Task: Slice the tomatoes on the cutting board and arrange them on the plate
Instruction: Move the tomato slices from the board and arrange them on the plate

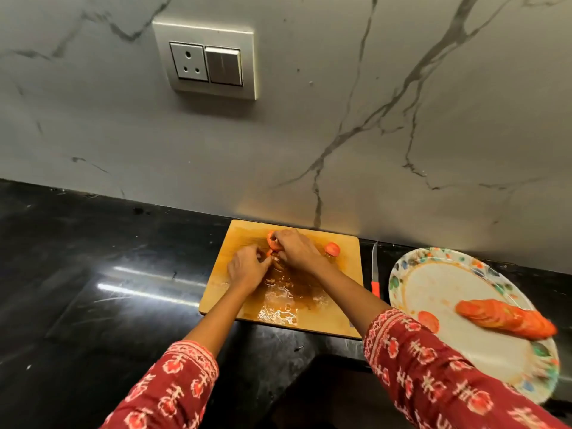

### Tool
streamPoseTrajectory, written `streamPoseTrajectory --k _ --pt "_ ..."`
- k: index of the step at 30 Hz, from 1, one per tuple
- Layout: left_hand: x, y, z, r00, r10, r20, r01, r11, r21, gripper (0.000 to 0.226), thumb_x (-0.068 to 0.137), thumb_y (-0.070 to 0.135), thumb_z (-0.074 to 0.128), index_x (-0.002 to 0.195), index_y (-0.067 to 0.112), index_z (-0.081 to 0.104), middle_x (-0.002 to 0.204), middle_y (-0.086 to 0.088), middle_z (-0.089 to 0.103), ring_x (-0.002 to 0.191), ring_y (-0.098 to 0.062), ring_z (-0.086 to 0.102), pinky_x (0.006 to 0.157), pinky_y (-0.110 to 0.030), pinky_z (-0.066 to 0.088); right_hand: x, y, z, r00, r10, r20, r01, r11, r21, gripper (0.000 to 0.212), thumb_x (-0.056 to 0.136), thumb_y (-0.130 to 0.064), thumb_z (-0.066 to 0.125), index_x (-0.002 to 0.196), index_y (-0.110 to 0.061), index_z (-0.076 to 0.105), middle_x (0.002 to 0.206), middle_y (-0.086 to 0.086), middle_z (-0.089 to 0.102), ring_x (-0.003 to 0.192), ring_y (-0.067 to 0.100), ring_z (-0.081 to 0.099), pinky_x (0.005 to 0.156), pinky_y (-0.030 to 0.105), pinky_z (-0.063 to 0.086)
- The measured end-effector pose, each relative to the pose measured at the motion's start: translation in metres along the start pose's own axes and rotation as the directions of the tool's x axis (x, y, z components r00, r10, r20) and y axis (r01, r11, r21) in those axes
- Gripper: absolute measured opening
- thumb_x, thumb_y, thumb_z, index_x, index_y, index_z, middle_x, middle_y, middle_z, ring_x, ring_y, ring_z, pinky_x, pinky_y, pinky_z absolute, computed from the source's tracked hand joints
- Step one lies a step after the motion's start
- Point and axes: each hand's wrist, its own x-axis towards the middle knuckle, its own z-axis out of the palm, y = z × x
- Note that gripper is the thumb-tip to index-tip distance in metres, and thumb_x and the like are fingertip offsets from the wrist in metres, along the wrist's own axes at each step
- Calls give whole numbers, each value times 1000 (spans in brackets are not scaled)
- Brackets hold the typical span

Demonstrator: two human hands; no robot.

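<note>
One head-worn view looks forward and steeply down at the board (334,305) from close above, the wall (309,134) just behind it filling the upper frame.

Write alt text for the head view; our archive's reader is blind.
Both hands, left hand and right hand, gather tomato slices on a wet wooden cutting board. A knife lies between the board and a floral plate holding a row of slices.

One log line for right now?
hands: both gathering tomato slices on cutting board | knife: set down | plate: slices row
</note>
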Motion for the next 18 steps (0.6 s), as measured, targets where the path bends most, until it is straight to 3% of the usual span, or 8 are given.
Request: streamPoseTrajectory --k 2,6,9,14,18 --pt "5 4 3 1000 -1 16 2 1000 -11 24 83 36 63 96 17 63 96 -4 67 94 -24 60 77 -34 45 1 2 2 1000 -8 11 9 998 -68 35 92 -20 52 125 -7 48 130 14 51 119 29 45 97 38 40" --pt "12 7 7 997 -45 58 46 999 -21 22 82 32 66 98 16 63 98 -3 64 98 -22 57 79 -34 39 -19 14 1 999 -48 -22 45 989 -138 28 90 -19 49 115 -6 51 120 13 56 110 27 49 84 35 42" --pt "14 10 6 993 -90 81 93 995 -30 22 82 30 67 98 17 59 97 0 60 92 -17 52 76 -30 34 -49 25 3 994 -41 -101 31 994 -100 29 90 -19 49 115 -7 52 118 12 56 108 25 48 86 34 40" --pt "18 15 9 984 -124 125 128 991 -31 21 82 28 67 96 16 58 95 -1 59 86 -15 47 75 -29 34 -78 32 3 998 -41 50 40 999 20 35 73 -26 44 100 -10 59 100 9 61 87 15 44 73 25 32" --pt "16 14 9 986 -94 137 104 992 -66 16 81 24 67 91 18 56 95 -1 60 89 -17 51 76 -30 37 -56 30 -12 995 88 -37 -83 989 125 20 83 -15 51 100 -10 60 101 7 63 94 19 55 72 24 38"
